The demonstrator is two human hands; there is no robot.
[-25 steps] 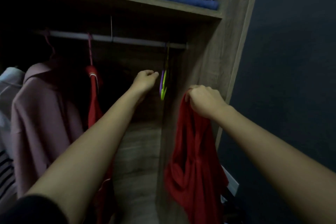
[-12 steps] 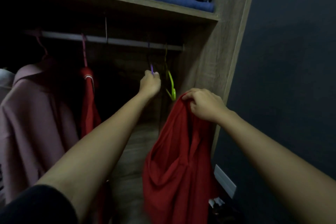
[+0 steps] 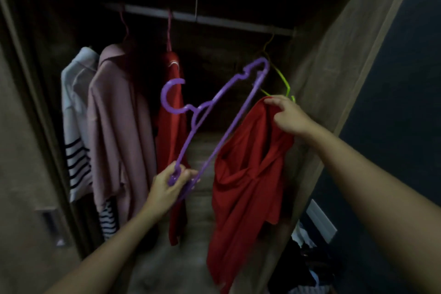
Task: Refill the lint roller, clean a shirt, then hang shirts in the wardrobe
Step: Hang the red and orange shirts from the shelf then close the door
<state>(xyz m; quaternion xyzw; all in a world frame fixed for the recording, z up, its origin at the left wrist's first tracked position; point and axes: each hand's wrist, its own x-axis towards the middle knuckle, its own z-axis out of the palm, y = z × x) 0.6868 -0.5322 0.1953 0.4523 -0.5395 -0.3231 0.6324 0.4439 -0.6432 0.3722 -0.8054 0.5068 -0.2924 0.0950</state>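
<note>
**Purple hanger off the rail, red shirt waiting**

- Since the earlier frame: the left hand (image 3: 170, 185) has come down and back from the rail (image 3: 226, 21), bringing the purple hanger (image 3: 225, 90) with it. The green hanger (image 3: 284, 81) is left hooked on the rail, just behind the right hand (image 3: 290, 116).
- Left hand: fingers clamped round one shoulder end of the purple hanger, which is free of the rail.
- Right hand: thumb and fingers pinching the top edge of the red shirt (image 3: 248, 174). The shirt hangs straight down below that hand in loose folds, beside the wardrobe side panel (image 3: 334, 55).
- Orientation: the hanger's long axis runs on a diagonal from the left hand up towards the right hand, with the far shoulder tip above and just inside that hand. The hook sits above the left hand, its open side turned towards the right hand. The shirt's long axis is vertical.
- Handling, my guess: the hanger is light, stiff plastic, and a grip on one end lets it swing. Holding near the neck under the hook would steady it. The shirt is soft, limp and light, and it collapses wherever it isn't held. Best taken at the collar or a shoulder seam so the neck opens for the hanger tip.
- Beyond the left hand hang a pink shirt (image 3: 114, 114), a striped top (image 3: 74, 102) and another red garment (image 3: 170, 79).
</note>
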